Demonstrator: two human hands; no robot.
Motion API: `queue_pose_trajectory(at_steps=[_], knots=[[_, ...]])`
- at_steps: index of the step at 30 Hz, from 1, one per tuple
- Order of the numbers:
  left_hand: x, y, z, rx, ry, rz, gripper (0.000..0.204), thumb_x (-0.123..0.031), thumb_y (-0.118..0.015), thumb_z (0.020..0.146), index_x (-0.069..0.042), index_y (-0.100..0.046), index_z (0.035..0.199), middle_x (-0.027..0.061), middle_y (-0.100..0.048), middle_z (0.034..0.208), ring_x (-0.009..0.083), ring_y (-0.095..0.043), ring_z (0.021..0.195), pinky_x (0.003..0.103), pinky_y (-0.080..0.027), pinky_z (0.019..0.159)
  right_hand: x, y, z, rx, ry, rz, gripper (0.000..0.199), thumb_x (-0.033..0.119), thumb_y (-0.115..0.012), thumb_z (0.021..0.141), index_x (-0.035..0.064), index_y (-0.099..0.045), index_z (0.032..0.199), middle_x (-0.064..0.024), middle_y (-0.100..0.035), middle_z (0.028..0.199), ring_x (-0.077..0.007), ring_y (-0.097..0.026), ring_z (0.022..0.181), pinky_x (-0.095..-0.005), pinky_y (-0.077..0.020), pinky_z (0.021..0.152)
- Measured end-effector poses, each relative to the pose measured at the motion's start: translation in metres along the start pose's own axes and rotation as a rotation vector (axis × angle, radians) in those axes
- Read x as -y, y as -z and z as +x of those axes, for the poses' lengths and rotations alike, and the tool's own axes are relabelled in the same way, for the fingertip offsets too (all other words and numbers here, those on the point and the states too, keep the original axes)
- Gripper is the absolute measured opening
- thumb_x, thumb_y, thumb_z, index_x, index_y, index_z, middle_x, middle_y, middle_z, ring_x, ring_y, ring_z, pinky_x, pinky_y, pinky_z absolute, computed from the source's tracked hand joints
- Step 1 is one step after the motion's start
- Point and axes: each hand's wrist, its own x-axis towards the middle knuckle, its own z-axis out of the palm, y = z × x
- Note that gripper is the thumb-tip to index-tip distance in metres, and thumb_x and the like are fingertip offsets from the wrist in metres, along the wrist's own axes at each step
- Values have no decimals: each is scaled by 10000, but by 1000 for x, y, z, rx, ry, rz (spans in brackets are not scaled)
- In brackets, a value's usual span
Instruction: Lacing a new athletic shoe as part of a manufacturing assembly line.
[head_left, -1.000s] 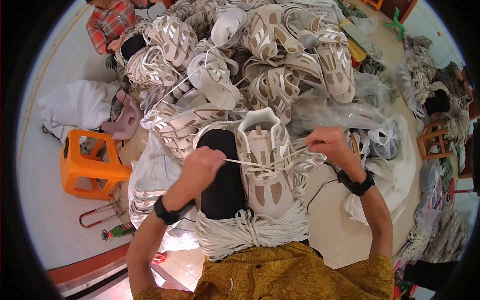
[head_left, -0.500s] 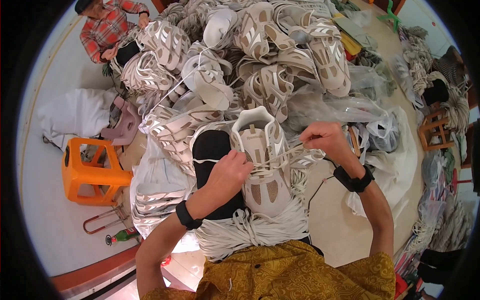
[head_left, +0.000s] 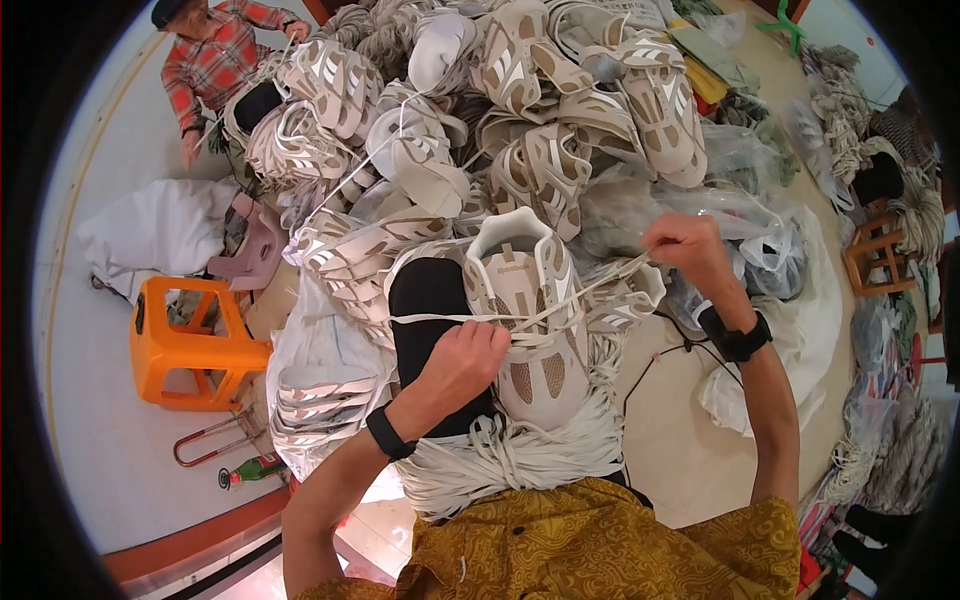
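A beige and white sneaker (head_left: 540,385) sits toe toward me, its tongue and open collar on the far side. My right hand (head_left: 690,245) is closed, pinching one end of a cream shoelace (head_left: 610,284) and holding it taut, up and to the right of the sneaker. At the sneaker's left edge, my left hand (head_left: 468,358) is closed, with its fingertips on the lower lacing. Another stretch of lace runs left from the sneaker, above that hand, across a black pad (head_left: 425,290). A thick bundle of loose cream laces (head_left: 510,460) lies between the sneaker and my shirt.
Beyond the sneaker rises a large pile of similar shoe uppers (head_left: 540,165). An orange stool (head_left: 165,345) stands left, near stacked shoe pieces (head_left: 325,400). Clear plastic bags (head_left: 770,260) lie right. A person in a plaid shirt (head_left: 225,60) works at the far left.
My right hand has moved right and up, drawing out a longer length of lace. The lace on the left now lies straighter across the black pad. The other person's hands have moved apart.
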Motion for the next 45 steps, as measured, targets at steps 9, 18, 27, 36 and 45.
queue_pose_trajectory(at_steps=[9, 18, 27, 36, 45], knots=[[8, 9, -1, -146, 76, -172, 133, -66, -553, 693, -40, -482, 803, 79, -485, 690, 212, -540, 686, 312, -454, 565, -44, -32, 1, 85, 139, -405, 140, 45, -619, 581, 40, -590, 718, -72, -575, 668, -233, -554, 613, -324, -453, 573], [28, 8, -9, 163, 319, -238, 116, -142, -601, 747, -74, -518, 791, 72, -554, 737, 268, -567, 622, 370, -447, 512, 27, -91, -28, 227, 319, -305, 188, 91, -646, 554, 99, -600, 736, -40, -572, 773, -222, -537, 763, -344, -456, 621], [50, 20, -15, 72, 405, -238, 80, -133, -575, 774, -60, -543, 772, 98, -556, 678, 299, -562, 612, 373, -451, 527, 26, -94, -28, 282, -790, 1162, 108, 11, -601, 717, 5, -592, 825, 6, -544, 645, -57, -461, 467, -170, -322, 418], [53, 21, -22, 7, 397, -272, 95, -169, -565, 783, -78, -541, 774, 89, -554, 667, 277, -571, 600, 370, -450, 504, 40, -92, -33, 91, -11, 189, 229, 7, -662, 580, 45, -621, 803, -20, -565, 733, -149, -529, 672, -255, -424, 582], [33, 40, -7, -152, 435, -245, 118, -74, -608, 731, -42, -576, 841, 100, -563, 763, 285, -566, 709, 353, -461, 599, 61, -114, -3, 205, 468, -273, 221, 33, -632, 545, 86, -609, 758, -28, -566, 697, -198, -530, 746, -319, -424, 626]])
